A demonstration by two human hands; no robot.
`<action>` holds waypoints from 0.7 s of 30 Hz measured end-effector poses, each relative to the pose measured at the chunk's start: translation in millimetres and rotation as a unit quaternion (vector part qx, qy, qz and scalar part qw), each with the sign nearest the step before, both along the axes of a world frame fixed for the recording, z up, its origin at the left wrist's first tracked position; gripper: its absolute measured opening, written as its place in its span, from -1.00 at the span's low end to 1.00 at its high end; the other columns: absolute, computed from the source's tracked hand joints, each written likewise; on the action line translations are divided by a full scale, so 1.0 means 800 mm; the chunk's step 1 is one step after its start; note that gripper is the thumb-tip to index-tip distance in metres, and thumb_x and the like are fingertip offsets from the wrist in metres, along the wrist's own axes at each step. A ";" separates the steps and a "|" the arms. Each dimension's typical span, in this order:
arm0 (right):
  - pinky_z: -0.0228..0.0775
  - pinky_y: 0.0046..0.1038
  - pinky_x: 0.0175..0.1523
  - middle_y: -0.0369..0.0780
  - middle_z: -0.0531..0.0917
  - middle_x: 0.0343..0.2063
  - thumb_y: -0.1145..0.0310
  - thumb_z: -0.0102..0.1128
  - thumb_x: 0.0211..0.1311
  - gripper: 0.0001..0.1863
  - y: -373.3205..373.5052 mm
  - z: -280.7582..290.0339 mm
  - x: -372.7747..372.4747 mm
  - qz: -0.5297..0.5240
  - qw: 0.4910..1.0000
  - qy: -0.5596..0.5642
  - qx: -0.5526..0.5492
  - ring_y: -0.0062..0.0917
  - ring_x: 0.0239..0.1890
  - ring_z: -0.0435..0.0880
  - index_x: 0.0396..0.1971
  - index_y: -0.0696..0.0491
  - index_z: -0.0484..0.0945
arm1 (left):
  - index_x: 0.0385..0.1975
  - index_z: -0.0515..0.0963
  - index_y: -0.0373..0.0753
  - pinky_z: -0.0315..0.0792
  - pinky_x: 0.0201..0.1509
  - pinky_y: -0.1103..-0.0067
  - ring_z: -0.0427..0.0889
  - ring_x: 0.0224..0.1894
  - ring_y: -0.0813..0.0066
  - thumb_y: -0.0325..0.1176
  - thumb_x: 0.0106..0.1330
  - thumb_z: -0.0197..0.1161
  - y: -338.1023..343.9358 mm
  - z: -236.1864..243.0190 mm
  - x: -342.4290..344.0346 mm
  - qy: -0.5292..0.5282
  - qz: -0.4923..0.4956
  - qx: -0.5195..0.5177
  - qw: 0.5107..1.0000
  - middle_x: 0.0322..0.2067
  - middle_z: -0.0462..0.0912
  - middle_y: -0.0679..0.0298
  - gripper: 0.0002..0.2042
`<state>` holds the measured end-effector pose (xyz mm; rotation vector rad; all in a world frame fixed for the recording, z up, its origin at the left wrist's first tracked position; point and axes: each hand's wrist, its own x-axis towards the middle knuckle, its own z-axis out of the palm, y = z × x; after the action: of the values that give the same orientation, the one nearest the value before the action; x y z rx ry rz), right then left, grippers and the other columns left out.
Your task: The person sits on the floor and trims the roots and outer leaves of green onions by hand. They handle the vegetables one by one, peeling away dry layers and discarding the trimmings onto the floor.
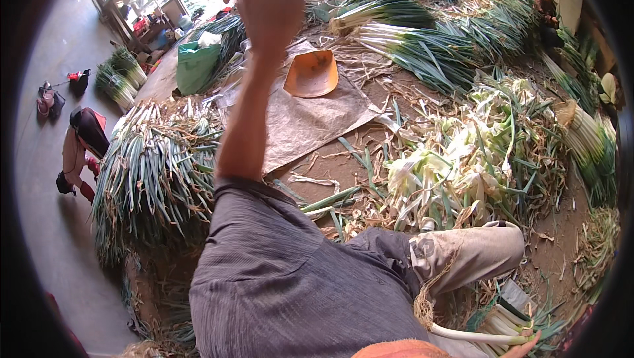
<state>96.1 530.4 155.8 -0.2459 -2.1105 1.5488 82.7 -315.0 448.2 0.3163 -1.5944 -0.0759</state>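
Observation:
My left arm, in a grey sleeve, is raised high in front of me. My left hand is seen from the back with its fingers curled in, and nothing shows in it. At the bottom right edge, my right hand grips a leek by its white stalk, which lies across my lap beside my beige trouser leg. More trimmed leeks lie just under that hand.
An orange scoop rests on a grey tarp, with a green bag beside it. A big leek bundle lies left. Cut leaves are heaped right and stacked leeks lie behind. A crouching person works far left.

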 end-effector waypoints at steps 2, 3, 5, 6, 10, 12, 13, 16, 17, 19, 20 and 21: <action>0.30 -0.52 -0.10 -0.17 0.45 -0.16 0.37 -0.12 0.22 -0.52 0.015 -0.002 0.023 0.017 1.000 0.018 -0.016 -0.48 -0.20 0.41 0.18 -0.03 0.21 | -0.40 0.39 -0.58 0.47 -0.32 0.36 0.61 -0.48 0.11 -0.36 -0.18 0.21 -0.061 0.037 -0.005 -0.213 0.069 0.195 0.955 -0.53 0.56 -0.09 -0.61; 0.29 -0.55 -0.17 -0.21 0.44 -0.23 0.34 -0.08 0.23 -0.53 0.023 -0.009 -0.005 0.019 1.000 -0.005 0.008 -0.52 -0.27 0.40 0.17 0.01 0.22 | -0.44 0.42 -0.58 0.47 -0.33 0.38 0.62 -0.45 0.12 -0.32 -0.19 0.22 -0.111 0.039 -0.008 -0.202 0.088 0.215 0.951 -0.51 0.58 -0.10 -0.60; 0.26 -0.62 -0.32 -0.29 0.43 -0.38 0.28 -0.02 0.25 -0.54 0.040 -0.017 -0.037 0.005 0.996 -0.054 0.064 -0.60 -0.40 0.38 0.13 0.08 0.25 | -0.77 0.50 -0.43 0.33 -0.55 0.44 0.44 -0.73 0.42 -0.23 -0.10 0.15 -0.209 0.030 0.020 -0.156 0.101 0.172 0.967 -0.82 0.46 0.18 -0.69; 0.22 -0.65 -0.37 -0.32 0.38 -0.44 0.32 -0.01 0.23 -0.54 0.077 -0.014 -0.005 -0.022 0.995 -0.078 -0.065 -0.65 -0.44 0.34 0.12 0.07 0.25 | -0.81 0.51 -0.40 0.31 -0.57 0.44 0.43 -0.76 0.45 -0.24 -0.08 0.14 -0.142 0.019 -0.004 -0.189 0.040 0.187 0.963 -0.87 0.42 0.19 -0.69; 0.21 -0.69 -0.36 -0.33 0.35 -0.38 0.46 -0.02 0.16 -0.46 0.056 -0.042 -0.037 0.049 0.988 -0.056 -0.133 -0.69 -0.42 0.31 0.18 0.07 0.14 | -0.83 0.48 -0.43 0.29 -0.59 0.47 0.42 -0.77 0.41 -0.26 -0.10 0.12 -0.176 0.054 0.024 -0.204 0.188 0.156 0.948 -0.86 0.44 0.18 -0.69; 0.22 -0.69 -0.34 -0.33 0.35 -0.35 0.53 -0.03 0.12 -0.41 -0.001 0.010 0.003 0.022 0.999 -0.025 -0.043 -0.68 -0.41 0.31 0.20 0.07 0.10 | -0.78 0.47 -0.44 0.29 -0.62 0.50 0.40 -0.78 0.43 -0.25 -0.06 0.14 -0.213 0.021 -0.009 -0.134 0.151 0.157 0.967 -0.80 0.47 0.17 -0.69; 0.22 -0.70 -0.37 -0.35 0.34 -0.36 0.57 -0.04 0.11 -0.41 -0.026 0.014 -0.007 0.021 0.998 -0.028 -0.045 -0.69 -0.42 0.31 0.20 0.07 0.10 | -0.77 0.47 -0.43 0.29 -0.63 0.51 0.40 -0.78 0.44 -0.25 -0.05 0.14 -0.216 0.040 0.013 -0.172 0.111 0.204 0.957 -0.79 0.47 0.17 -0.69; 0.23 -0.71 -0.39 -0.36 0.33 -0.37 0.60 -0.06 0.12 -0.43 -0.032 0.010 -0.020 0.043 0.998 -0.036 -0.038 -0.69 -0.42 0.31 0.19 0.06 0.12 | -0.78 0.48 -0.40 0.23 -0.68 0.55 0.35 -0.80 0.48 -0.21 -0.02 0.15 -0.168 0.054 0.031 -0.184 0.081 0.252 0.947 -0.81 0.44 0.21 -0.67; 0.23 -0.71 -0.39 -0.36 0.34 -0.37 0.59 -0.07 0.13 -0.44 -0.027 0.003 -0.035 0.067 0.996 -0.038 -0.039 -0.68 -0.42 0.31 0.19 0.06 0.13 | -0.79 0.49 -0.40 0.22 -0.68 0.55 0.35 -0.80 0.48 -0.19 -0.02 0.15 -0.172 0.068 0.041 -0.192 0.107 0.231 0.948 -0.81 0.44 0.22 -0.66; 0.23 -0.70 -0.39 -0.35 0.35 -0.35 0.57 -0.08 0.13 -0.45 0.044 -0.023 -0.063 0.033 0.958 -0.102 -0.268 -0.67 -0.40 0.32 0.18 0.06 0.15 | -0.80 0.49 -0.36 0.21 -0.66 0.55 0.35 -0.81 0.50 -0.16 -0.02 0.15 -0.209 0.076 0.037 -0.210 0.045 0.242 0.946 -0.84 0.43 0.25 -0.65; 0.25 -0.68 -0.35 -0.33 0.37 -0.32 0.55 -0.08 0.13 -0.46 0.039 -0.032 -0.066 0.016 0.965 -0.114 -0.234 -0.65 -0.37 0.34 0.18 0.06 0.17 | -0.81 0.49 -0.36 0.20 -0.67 0.55 0.34 -0.81 0.51 -0.17 -0.01 0.15 -0.207 0.083 0.044 -0.222 0.016 0.188 0.957 -0.84 0.42 0.25 -0.66; 0.27 -0.65 -0.32 -0.30 0.38 -0.29 0.53 -0.09 0.14 -0.47 0.027 -0.031 -0.064 -0.003 0.972 -0.125 -0.198 -0.63 -0.34 0.36 0.17 0.06 0.18 | -0.81 0.49 -0.35 0.19 -0.67 0.55 0.34 -0.82 0.51 -0.18 -0.01 0.14 -0.207 0.087 0.052 -0.234 -0.016 0.135 0.963 -0.84 0.42 0.26 -0.67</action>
<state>44.7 551.9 130.9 -0.6146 -1.9540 2.0183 124.2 -480.4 517.6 0.5517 -2.0638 -0.2614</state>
